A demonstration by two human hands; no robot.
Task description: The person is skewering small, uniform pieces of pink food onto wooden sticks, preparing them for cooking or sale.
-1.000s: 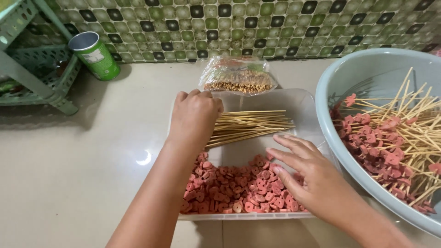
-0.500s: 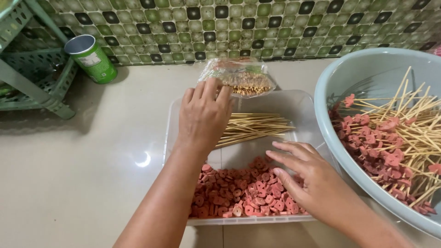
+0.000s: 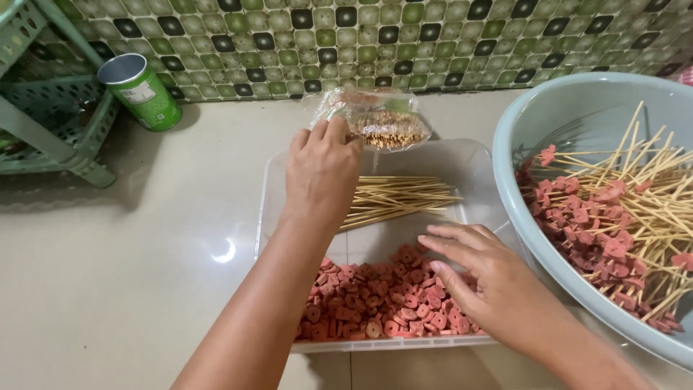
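Green mosaic tiles back the pale floor where I work. My left hand (image 3: 321, 170) reaches over the clear tray (image 3: 271, 195), fingers loosely apart, touching the plastic bag of skewers (image 3: 375, 119) at the tray's far edge; crinkly, light and slippery, I judge, best pinched at its gathered top. My right hand (image 3: 480, 282) rests open on the pink sausage slices (image 3: 368, 300), soft and small.
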